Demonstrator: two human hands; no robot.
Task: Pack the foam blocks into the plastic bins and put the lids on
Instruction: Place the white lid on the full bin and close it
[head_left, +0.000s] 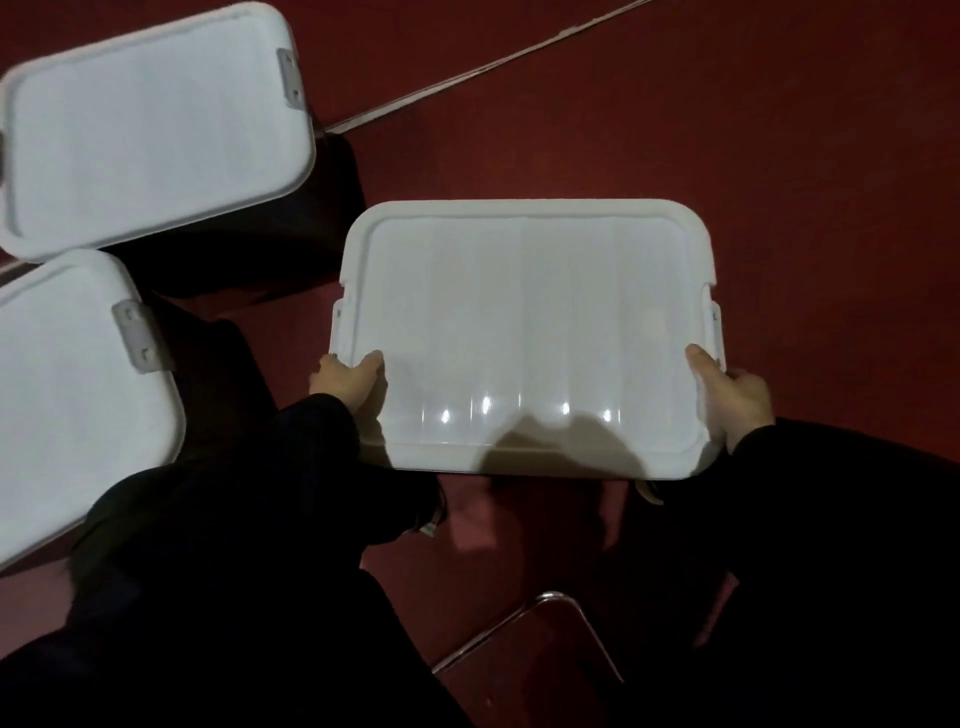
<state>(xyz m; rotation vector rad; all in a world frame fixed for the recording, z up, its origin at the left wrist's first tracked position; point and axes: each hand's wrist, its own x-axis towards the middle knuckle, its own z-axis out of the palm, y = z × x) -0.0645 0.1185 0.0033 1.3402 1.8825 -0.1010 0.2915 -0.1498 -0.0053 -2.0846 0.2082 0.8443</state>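
White translucent lid (524, 332), ribbed, glare spots along its near edge, held level above the dark red floor (727, 130). Left hand (345, 382) and right hand (730, 397) each pinch a short side, thumbs on top.

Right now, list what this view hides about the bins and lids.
- Foam blocks: none visible in the head view; white lids cover everything.
- Middle lid: whatever lies under it is hidden, so a bin below cannot be confirmed.
- Fingers of the left hand and right hand: mostly hidden under the lid's edges.
- Two left bins: cut off by the frame edge.
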